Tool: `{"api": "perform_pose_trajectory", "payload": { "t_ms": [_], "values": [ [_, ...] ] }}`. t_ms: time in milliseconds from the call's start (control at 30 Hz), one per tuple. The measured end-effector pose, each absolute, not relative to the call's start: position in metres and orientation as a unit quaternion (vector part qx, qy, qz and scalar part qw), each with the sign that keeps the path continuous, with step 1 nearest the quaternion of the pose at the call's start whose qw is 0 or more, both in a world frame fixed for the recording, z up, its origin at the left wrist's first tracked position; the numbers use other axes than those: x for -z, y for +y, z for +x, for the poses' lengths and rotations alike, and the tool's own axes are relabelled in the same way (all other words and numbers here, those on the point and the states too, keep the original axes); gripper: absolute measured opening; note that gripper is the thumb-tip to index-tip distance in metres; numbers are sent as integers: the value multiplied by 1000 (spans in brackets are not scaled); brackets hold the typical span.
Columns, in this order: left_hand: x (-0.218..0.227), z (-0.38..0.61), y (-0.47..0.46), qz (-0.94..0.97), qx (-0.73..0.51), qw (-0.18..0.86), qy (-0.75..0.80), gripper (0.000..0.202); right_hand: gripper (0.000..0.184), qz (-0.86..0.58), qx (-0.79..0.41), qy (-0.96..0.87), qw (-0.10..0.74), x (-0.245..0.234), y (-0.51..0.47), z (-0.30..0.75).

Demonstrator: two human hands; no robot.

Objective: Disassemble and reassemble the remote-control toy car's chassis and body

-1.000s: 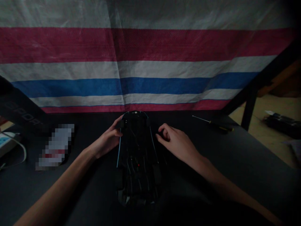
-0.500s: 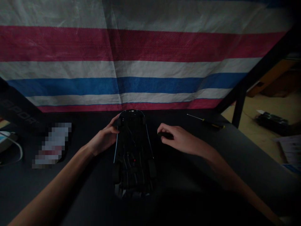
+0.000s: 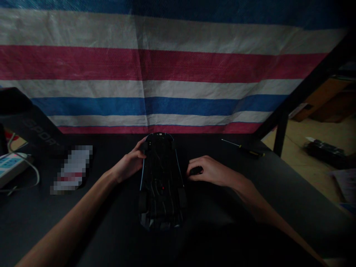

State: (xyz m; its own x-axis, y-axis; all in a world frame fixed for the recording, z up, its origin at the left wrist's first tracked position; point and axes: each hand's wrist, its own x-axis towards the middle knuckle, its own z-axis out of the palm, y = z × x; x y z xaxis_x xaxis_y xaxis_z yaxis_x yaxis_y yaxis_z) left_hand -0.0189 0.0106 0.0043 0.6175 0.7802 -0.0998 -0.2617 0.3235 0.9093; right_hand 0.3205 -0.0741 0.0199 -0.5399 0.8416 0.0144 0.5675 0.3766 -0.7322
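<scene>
A toy car (image 3: 161, 178) lies upside down on the dark table, its black underside facing up and a small red spot showing on it. My left hand (image 3: 128, 163) grips the car's left side near the far end, thumb against the edge; the other fingertips are partly hidden. Just right of the car, my right hand (image 3: 207, 170) is closed round a small dark object (image 3: 196, 170) whose kind I cannot make out. Its fingertips are very close to the car's right edge; whether they touch is unclear. A screwdriver (image 3: 251, 151) with a black and yellow handle lies farther right.
On the left of the black table (image 3: 111, 226) lies a pixelated flat item (image 3: 72, 168), with a white power strip (image 3: 13, 167) and cable beyond it. A striped sheet (image 3: 167, 66) hangs behind the table. A dark frame post (image 3: 280, 135) stands at the right edge.
My right hand has moved nearer to the car's right side, still closed on the small dark object. My left hand keeps its hold on the car. The camera view has shifted slightly.
</scene>
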Motion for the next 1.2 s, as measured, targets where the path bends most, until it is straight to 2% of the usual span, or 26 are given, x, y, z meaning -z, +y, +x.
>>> {"api": "perform_pose_trajectory", "payload": {
  "t_ms": [133, 200, 300, 400, 1200],
  "values": [
    [2, -21, 14, 476, -341, 767, 264, 87, 9, -445, -343, -802, 204, -24, -78, 316],
    [3, -21, 15, 475, -341, 768, 262, 87, 7, -459, -358, -775, 244, -28, -80, 310],
    [2, -19, 15, 466, -345, 770, 267, 87, 16, -476, -382, -720, 332, -34, -83, 297],
    [0, -17, 13, 464, -349, 770, 265, 86, 21, -478, -391, -692, 373, -34, -85, 283],
    [-8, -13, 7, 457, -348, 768, 283, 91, 21, -496, -415, -659, 385, -28, -82, 277]
  ]
}}
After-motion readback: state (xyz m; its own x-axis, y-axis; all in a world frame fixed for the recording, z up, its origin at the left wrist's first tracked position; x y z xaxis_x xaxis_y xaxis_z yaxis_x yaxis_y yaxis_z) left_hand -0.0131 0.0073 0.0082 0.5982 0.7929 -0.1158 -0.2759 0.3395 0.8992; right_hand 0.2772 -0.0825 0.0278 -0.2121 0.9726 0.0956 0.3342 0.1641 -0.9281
